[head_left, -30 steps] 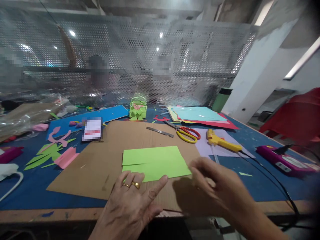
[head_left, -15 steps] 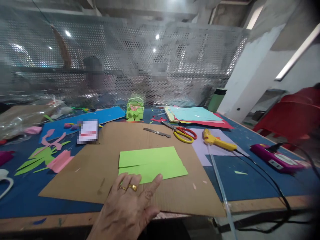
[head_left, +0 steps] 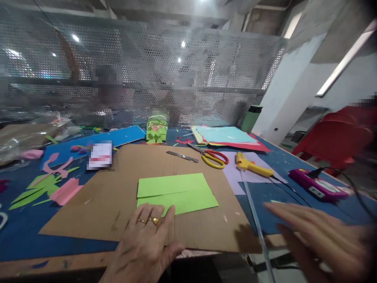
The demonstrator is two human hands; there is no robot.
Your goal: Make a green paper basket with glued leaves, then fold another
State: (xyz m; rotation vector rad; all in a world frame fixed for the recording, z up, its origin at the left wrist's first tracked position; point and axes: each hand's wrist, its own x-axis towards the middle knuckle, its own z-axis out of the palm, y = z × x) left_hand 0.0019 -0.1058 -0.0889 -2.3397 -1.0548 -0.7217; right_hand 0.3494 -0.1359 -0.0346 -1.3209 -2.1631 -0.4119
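Note:
My left hand (head_left: 149, 239) lies on the near edge of the bright green paper (head_left: 182, 196), fingers flat, two gold rings showing. The paper is two overlapping layers or folded; I cannot tell which. It rests on a brown cardboard sheet (head_left: 123, 169). Over the table's front right edge my right hand (head_left: 321, 239) hangs, blurred, with fingers stretched out and nothing visible in it. A metal blade (head_left: 182, 157) and scissors (head_left: 214, 158) with red and yellow handles lie beyond the green paper. To their right is a yellow hot glue gun (head_left: 253, 167) with a clear glue stick (head_left: 256, 216) trailing from it.
A purple power strip (head_left: 316, 186) with black cords sits at right. Behind are stacked coloured papers (head_left: 229, 135), a green bottle (head_left: 251, 119) and a small green paper basket (head_left: 156, 131). Pink and green paper pieces (head_left: 66, 191) lie at left. A perforated screen (head_left: 165, 67) stands behind the table.
My right hand has come into view at the lower right. My left hand stays on the green paper, its index finger drawn in slightly leftward. The view has shifted a little.

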